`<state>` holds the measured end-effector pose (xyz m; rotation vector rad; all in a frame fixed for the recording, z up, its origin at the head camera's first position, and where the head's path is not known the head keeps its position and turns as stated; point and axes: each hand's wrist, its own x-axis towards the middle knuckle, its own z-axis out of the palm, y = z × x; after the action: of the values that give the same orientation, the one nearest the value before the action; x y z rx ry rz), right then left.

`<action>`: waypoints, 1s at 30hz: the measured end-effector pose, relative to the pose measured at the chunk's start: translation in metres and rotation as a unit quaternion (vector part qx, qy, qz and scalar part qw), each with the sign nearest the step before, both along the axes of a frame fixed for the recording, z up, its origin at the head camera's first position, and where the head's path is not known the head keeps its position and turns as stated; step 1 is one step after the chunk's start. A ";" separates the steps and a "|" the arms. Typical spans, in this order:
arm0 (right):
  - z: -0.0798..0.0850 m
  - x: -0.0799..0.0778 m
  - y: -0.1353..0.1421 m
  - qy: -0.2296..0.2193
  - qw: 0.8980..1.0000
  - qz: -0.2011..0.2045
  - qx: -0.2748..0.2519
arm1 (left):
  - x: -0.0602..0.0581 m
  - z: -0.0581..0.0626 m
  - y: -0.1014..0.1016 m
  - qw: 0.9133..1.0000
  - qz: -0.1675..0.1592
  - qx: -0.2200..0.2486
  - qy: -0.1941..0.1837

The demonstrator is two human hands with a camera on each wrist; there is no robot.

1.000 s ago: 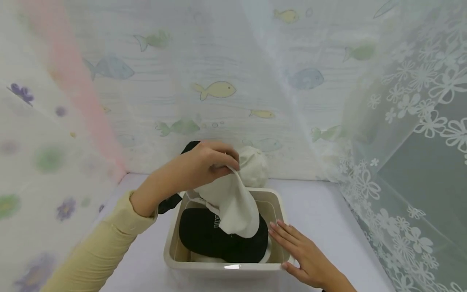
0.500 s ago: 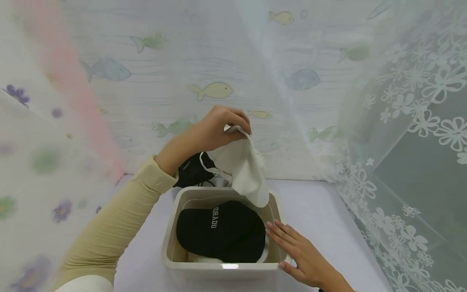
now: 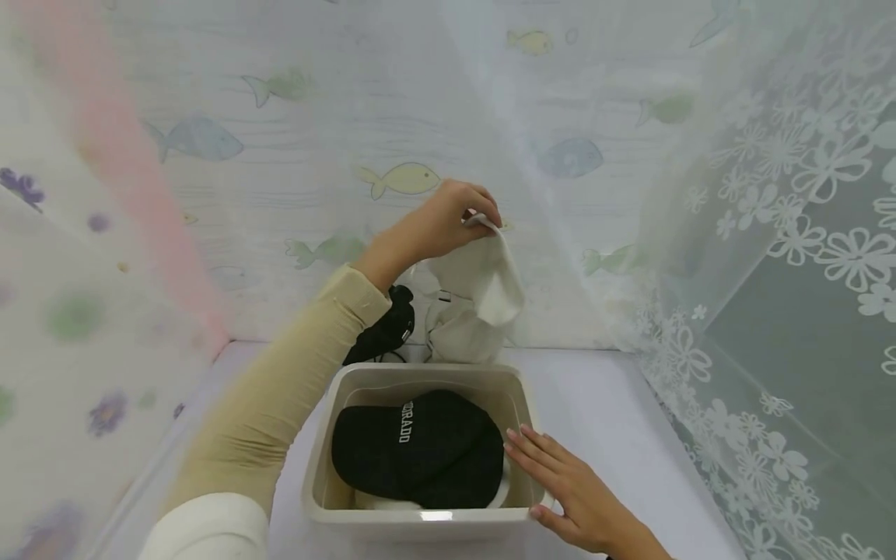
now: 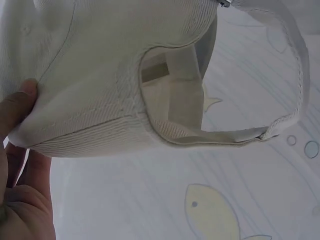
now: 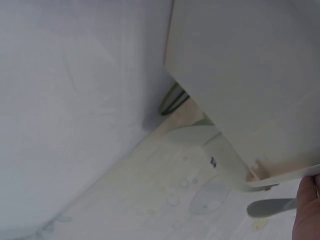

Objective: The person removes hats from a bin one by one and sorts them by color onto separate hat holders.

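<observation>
My left hand (image 3: 462, 218) is raised behind the bin and pinches a cream baseball cap (image 3: 483, 268), which hangs down from the fingers. In the left wrist view, thumb and fingers grip the cap's crown (image 4: 115, 60), and its back strap (image 4: 300, 70) loops to the right. Below, a black cap (image 3: 448, 447) with white lettering lies in a beige plastic bin (image 3: 378, 515), partly covering something white under it. My right hand (image 3: 570, 490) rests with straight fingers on the bin's right rim; the right wrist view shows it at the rim too (image 5: 307, 210).
Behind the bin stand a black item (image 3: 385, 330) and another cream cap (image 3: 462, 334), overlapped by the held one. The white table (image 3: 602, 420) ends at a fish-print curtain (image 3: 315, 171). Sheer flowered fabric (image 3: 742, 435) hangs at the right.
My left hand has lifted the cream cap up out of the bin and moved it back and right, uncovering the black cap. The right hand has stayed on the rim.
</observation>
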<state>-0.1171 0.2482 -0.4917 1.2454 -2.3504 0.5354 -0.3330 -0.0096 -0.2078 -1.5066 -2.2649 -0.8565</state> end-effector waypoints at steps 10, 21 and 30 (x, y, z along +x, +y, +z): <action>-0.001 0.002 -0.001 0.004 1.000 0.002 -0.003 | -0.023 -0.040 0.018 0.997 0.020 -0.071 -0.001; -0.002 0.001 -0.002 0.010 1.000 0.007 -0.003 | -0.032 -0.084 0.018 0.991 0.062 -0.103 -0.066; -0.002 0.001 -0.003 0.013 1.000 -0.005 -0.005 | -0.037 -0.108 0.030 0.979 0.083 -0.171 -0.069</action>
<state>-0.1161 0.2453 -0.4938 1.2275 -2.3285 0.5221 -0.3696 0.0205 -0.3161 -1.3960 -2.7076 -0.5584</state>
